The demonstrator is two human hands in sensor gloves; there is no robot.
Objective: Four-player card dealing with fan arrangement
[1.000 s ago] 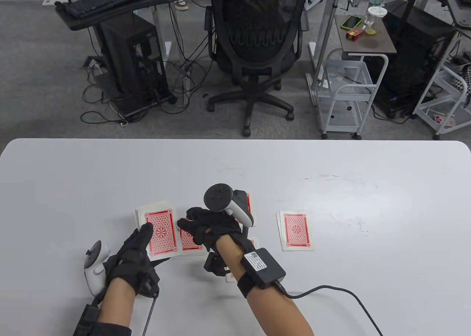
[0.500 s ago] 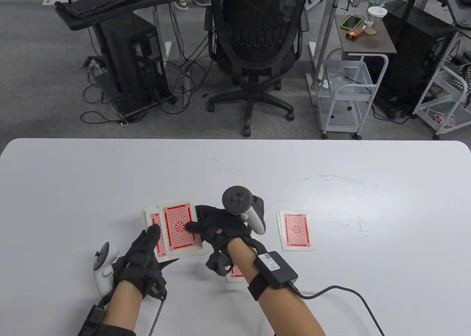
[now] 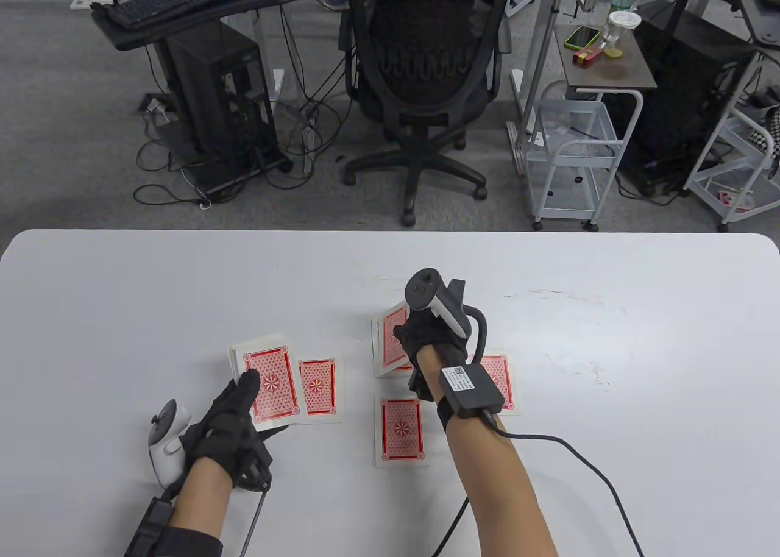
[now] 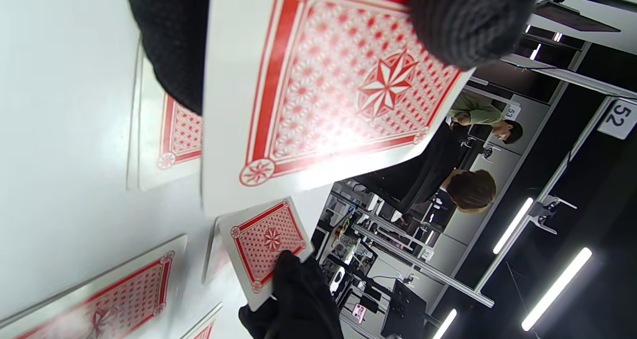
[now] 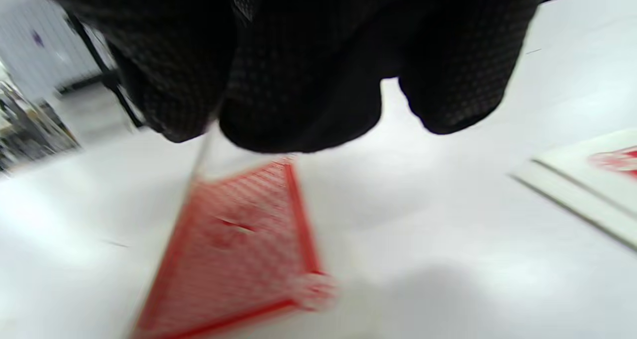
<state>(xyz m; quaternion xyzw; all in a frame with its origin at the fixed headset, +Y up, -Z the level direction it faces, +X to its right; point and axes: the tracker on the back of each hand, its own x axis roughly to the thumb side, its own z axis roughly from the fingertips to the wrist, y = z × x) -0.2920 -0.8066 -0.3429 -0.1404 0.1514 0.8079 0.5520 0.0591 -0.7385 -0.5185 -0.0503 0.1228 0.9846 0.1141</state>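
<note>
Right hand (image 3: 426, 337) pinches one red-backed card (image 3: 390, 331) between thumb and fingers, card tilted, held just above the far pile (image 3: 384, 365) at 12 o'clock of the layout. Card's long axis runs roughly away from the person, matching the pile below. Left hand (image 3: 228, 423) grips the deck (image 3: 265, 383) at 9 o'clock, thumb on top. Other piles: beside the deck (image 3: 317, 392), near 6 o'clock (image 3: 400, 432), and 3 o'clock (image 3: 501, 381), partly hidden by the wrist. Judged next: lower and release; right hand is nearer.

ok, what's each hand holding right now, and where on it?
Left hand grips the deck by its near end, thumb on top. Right hand pinches one card by an edge, above the far pile.
</note>
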